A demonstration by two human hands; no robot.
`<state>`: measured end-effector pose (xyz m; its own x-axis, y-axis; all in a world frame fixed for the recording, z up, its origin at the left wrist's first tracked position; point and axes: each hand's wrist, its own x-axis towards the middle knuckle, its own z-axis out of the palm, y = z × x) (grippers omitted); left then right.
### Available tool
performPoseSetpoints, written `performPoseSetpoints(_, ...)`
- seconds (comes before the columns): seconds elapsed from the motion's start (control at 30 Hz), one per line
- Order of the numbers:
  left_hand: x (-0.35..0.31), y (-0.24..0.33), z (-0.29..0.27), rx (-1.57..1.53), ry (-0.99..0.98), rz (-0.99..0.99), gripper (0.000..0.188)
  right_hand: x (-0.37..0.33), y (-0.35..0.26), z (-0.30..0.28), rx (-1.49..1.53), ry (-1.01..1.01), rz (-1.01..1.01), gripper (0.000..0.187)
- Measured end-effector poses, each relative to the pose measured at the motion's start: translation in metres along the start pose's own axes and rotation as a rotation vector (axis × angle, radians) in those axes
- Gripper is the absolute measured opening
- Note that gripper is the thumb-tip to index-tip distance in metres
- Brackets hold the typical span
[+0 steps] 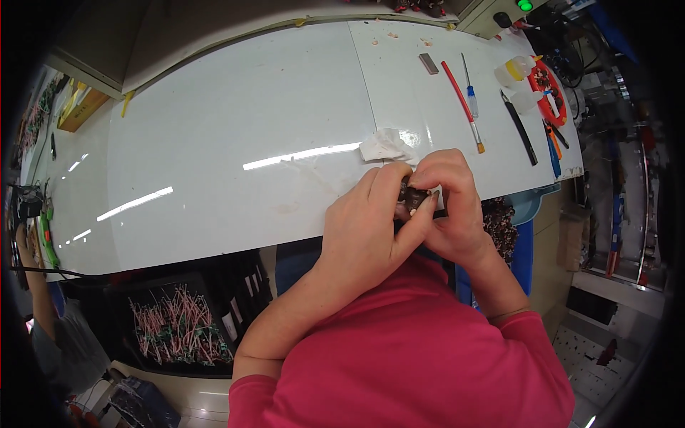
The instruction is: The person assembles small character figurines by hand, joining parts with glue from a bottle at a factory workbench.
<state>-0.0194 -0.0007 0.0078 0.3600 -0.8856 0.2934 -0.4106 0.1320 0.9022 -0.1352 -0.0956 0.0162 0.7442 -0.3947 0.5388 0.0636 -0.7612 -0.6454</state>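
Wearing a pink shirt [421, 349] across the lower middle of the frame. Pinching a small dark brown object [412, 200], just right of centre, between left hand [365, 214] and right hand [457, 203], near a crumpled white tissue [386, 146] on the white surface [235, 107].

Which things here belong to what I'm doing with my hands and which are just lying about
In hand:
- small dark brown piece, held by left hand and right hand

Apparently just lying about:
- crumpled white tissue
- red-handled brush
- blue-handled screwdriver
- slim black tool
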Motion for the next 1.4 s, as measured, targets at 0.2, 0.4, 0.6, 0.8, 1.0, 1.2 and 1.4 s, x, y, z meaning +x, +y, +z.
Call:
performPoseSetpoints(0.2,0.011,0.011,-0.004,0.008,-0.028,-0.051,0.028,0.015,-0.005,-0.011,-0.02,-0.04,0.03,0.044)
performPoseSetpoints(0.4,0.013,0.012,-0.004,-0.007,-0.046,-0.055,0.028,0.014,-0.006,-0.01,0.009,-0.029,0.068,0.043)
performPoseSetpoints(0.6,0.015,0.014,-0.006,-0.048,-0.081,-0.098,0.031,0.017,-0.005,-0.013,0.015,-0.038,0.045,0.042)
performPoseSetpoints(0.8,0.014,0.016,-0.008,-0.102,-0.108,-0.132,0.033,0.021,-0.007,-0.016,-0.008,-0.05,0.001,0.042)
performPoseSetpoints(1.0,0.012,0.016,-0.011,-0.106,-0.108,-0.122,0.033,0.028,-0.01,-0.017,-0.029,-0.054,-0.056,0.045)
performPoseSetpoints(1.2,0.012,0.012,-0.017,-0.29,-0.152,-0.103,0.032,0.037,-0.015,-0.017,-0.007,-0.052,-0.108,0.041)
performPoseSetpoints(1.4,-0.001,0.008,-0.034,-0.41,-0.19,-0.075,0.036,0.045,-0.025,-0.017,0.021,-0.144,-0.214,0.046)
